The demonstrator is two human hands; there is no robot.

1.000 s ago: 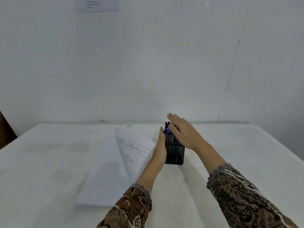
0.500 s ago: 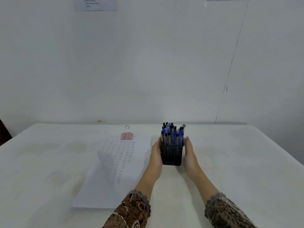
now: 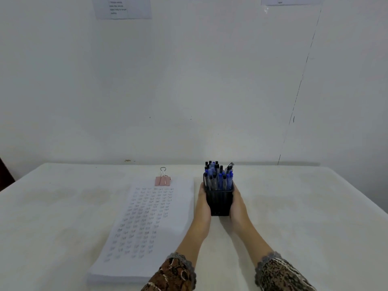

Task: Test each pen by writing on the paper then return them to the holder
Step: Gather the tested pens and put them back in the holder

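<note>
A black square pen holder [image 3: 219, 202] stands upright on the white table, packed with several blue and black pens [image 3: 218, 177]. My left hand [image 3: 203, 203] presses flat against its left side and my right hand [image 3: 238, 203] against its right side, so both hands cup the holder. To the left lies a stack of white paper [image 3: 147, 223], flat, its top sheet covered with rows of small pen marks. A pink binder clip [image 3: 163, 180] pinches the stack's far edge.
The white table [image 3: 304, 217] runs to a plain white wall behind. Printed notices [image 3: 122, 7] hang high on the wall. A dark object [image 3: 5, 175] shows at the far left edge. Patterned sleeves cover both forearms.
My right hand came off the pen tops and settled on the holder's right side. The lifted top sheet has fallen flat onto the stack.
</note>
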